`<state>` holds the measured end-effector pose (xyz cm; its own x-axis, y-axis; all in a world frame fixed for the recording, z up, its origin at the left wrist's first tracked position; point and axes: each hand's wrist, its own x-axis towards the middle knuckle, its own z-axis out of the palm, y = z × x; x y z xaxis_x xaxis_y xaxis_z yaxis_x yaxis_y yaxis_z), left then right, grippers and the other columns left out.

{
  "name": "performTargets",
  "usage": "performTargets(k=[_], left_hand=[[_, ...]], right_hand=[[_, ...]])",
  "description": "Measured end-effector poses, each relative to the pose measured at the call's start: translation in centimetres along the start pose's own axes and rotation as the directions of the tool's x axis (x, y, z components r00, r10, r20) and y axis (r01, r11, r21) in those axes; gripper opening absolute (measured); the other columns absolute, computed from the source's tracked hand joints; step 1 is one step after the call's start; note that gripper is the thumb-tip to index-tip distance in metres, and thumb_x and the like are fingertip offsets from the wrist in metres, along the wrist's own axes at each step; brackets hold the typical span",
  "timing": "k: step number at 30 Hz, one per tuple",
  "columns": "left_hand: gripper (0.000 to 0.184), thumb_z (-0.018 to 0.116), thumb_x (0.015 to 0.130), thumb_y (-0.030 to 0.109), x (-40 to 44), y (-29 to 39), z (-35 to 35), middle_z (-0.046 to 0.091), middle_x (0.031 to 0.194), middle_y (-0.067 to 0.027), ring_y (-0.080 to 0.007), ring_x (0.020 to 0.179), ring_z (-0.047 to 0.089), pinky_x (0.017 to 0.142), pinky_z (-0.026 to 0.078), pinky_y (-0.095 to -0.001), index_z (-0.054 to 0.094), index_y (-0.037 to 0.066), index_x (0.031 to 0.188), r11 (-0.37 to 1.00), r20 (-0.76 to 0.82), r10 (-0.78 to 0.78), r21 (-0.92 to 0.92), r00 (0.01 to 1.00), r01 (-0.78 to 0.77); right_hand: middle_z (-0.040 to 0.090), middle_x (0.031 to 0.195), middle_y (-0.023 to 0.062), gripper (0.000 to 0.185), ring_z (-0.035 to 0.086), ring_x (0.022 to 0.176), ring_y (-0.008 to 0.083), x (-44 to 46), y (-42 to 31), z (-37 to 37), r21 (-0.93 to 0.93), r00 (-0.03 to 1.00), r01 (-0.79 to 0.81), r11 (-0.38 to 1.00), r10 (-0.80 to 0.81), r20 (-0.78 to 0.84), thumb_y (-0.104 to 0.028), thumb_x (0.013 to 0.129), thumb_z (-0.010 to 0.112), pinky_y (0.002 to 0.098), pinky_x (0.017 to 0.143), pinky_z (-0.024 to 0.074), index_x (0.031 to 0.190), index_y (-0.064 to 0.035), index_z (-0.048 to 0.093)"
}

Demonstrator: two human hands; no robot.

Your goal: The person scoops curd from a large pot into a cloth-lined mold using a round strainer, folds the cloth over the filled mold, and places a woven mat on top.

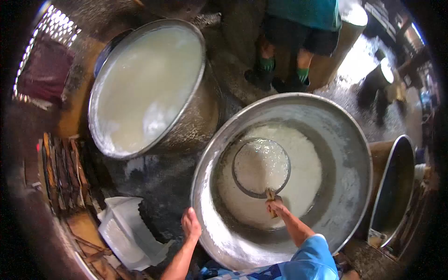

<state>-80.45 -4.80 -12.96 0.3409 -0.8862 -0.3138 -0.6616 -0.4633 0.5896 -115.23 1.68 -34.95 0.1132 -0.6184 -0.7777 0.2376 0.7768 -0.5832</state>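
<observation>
A wide metal basin [347, 154] stands in front of me with whitish liquid [305, 161] in its bottom. My right hand [275, 206] is closed round the short wooden handle of a large round scoop [261, 163]. The scoop lies level at the liquid, its dark rim showing and wet white, glistening stuff inside it; whether its bottom is solid or mesh I cannot tell. At the basin's near left edge, my left hand [191, 225] grips the rim, with some fingers hidden.
A big vat [212, 105] of cloudy liquid stands at the upper left. Another person [298, 35] stands beyond the basin. An open metal container [396, 186] is at the right. White sheeting [126, 228] and stacked wood [63, 172] lie at the left. The floor looks wet.
</observation>
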Motion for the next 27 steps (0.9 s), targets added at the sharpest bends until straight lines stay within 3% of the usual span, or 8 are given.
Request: performTargets(k=[2,7,15,20,21,23,25,27], left_hand=[[0.048,0.03,0.092,0.038,0.4,-1.6,0.5,0.058,0.093,-0.0237,-0.0402,0.089,0.053,0.076,0.04,-0.0436,0.057,-0.002,0.091,0.994,0.016,0.024,-0.104,1.0,-0.022],[0.04,0.042,0.09,0.036,0.9,-9.2,-1.2,0.061,0.095,-0.0161,-0.027,0.09,0.058,0.079,0.044,-0.0357,0.057,0.003,0.104,0.857,-0.076,0.137,-0.491,0.988,-0.157],[0.031,0.054,0.087,0.025,-8.6,-35.4,-15.6,0.061,0.09,-0.0075,-0.0149,0.085,0.058,0.072,0.044,-0.0281,0.056,0.003,0.11,0.708,-0.034,-0.27,-0.685,0.962,0.175],[0.028,0.054,0.087,0.015,-22.5,-51.6,-22.6,0.056,0.1,-0.0072,-0.0176,0.083,0.054,0.071,0.043,-0.0282,0.053,0.002,0.112,0.288,0.002,-0.679,-0.919,0.734,0.27],[0.031,0.053,0.087,0.019,-25.7,-65.4,-16.7,0.054,0.105,-0.0093,-0.0206,0.089,0.054,0.074,0.045,-0.0319,0.052,0.002,0.113,-0.232,-0.06,-0.178,-0.968,0.982,-0.101],[0.032,0.05,0.089,0.024,-30.0,-70.6,-13.8,0.053,0.108,-0.0113,-0.0224,0.092,0.054,0.071,0.047,-0.0354,0.053,0.002,0.111,-0.709,-0.315,-0.223,-0.597,0.922,-0.376],[0.036,0.048,0.09,0.031,-34.0,-69.8,-14.7,0.053,0.11,-0.0125,-0.0238,0.094,0.054,0.073,0.046,-0.0368,0.054,0.003,0.111,-0.033,-0.565,-0.398,-0.779,0.723,-0.627],[0.038,0.047,0.09,0.034,-36.5,-64.9,-21.7,0.054,0.108,-0.013,-0.0234,0.092,0.055,0.073,0.046,-0.036,0.054,0.003,0.111,0.149,-0.083,-0.904,-0.98,0.419,0.128]], right_hand=[[0.05,0.057,0.0055,0.009,0.05,0.044,0.0148,-6.7,-5.6,1.3,-0.004,0.993,-0.114,0.993,0.114,-0.017,-0.003,0.076,0.059,0.0304,0.04,0.0438,0.077,0.0011,0.051],[0.05,0.057,0.0058,0.009,0.05,0.043,0.0145,-17.6,-14.4,0.0,-0.802,0.99,-0.099,0.589,0.14,-0.02,-0.004,0.079,0.057,0.03,0.037,0.0424,0.079,0.0033,0.052],[0.05,0.065,0.0058,0.017,0.048,0.045,0.0119,-30.2,-23.4,20.3,-0.829,0.935,-0.279,0.485,0.335,-0.118,0.0,0.08,0.054,0.0282,0.038,0.0419,0.097,-0.0009,0.051],[0.048,0.068,0.0035,0.028,0.048,0.05,0.0124,-29.5,-16.7,37.5,-0.934,0.915,-0.175,0.313,0.402,-0.036,-0.004,0.081,0.053,0.0286,0.042,0.0436,0.108,-0.0076,0.05],[0.048,0.068,0.0033,0.027,0.048,0.05,0.0126,-28.3,-14.3,40.5,-0.942,0.908,-0.181,0.283,0.415,-0.049,-0.004,0.081,0.053,0.0292,0.042,0.0438,0.108,-0.0078,0.05],[0.05,0.066,0.0041,0.021,0.049,0.051,0.0151,-22.7,-7.1,43.5,-0.938,0.899,-0.106,0.329,0.435,0.051,-0.007,0.079,0.057,0.0312,0.044,0.0441,0.099,-0.0066,0.051],[0.051,0.065,0.0044,0.017,0.049,0.051,0.0161,-16.2,0.8,46.8,-0.872,0.81,0.391,0.294,0.34,0.477,-0.008,0.078,0.058,0.0321,0.046,0.0446,0.094,-0.0059,0.052],[0.051,0.065,0.0049,0.017,0.05,0.051,0.0165,-14.7,6.9,56.4,-0.834,0.769,0.389,0.393,0.36,0.528,-0.009,0.074,0.06,0.0326,0.047,0.0451,0.09,-0.0058,0.053]])
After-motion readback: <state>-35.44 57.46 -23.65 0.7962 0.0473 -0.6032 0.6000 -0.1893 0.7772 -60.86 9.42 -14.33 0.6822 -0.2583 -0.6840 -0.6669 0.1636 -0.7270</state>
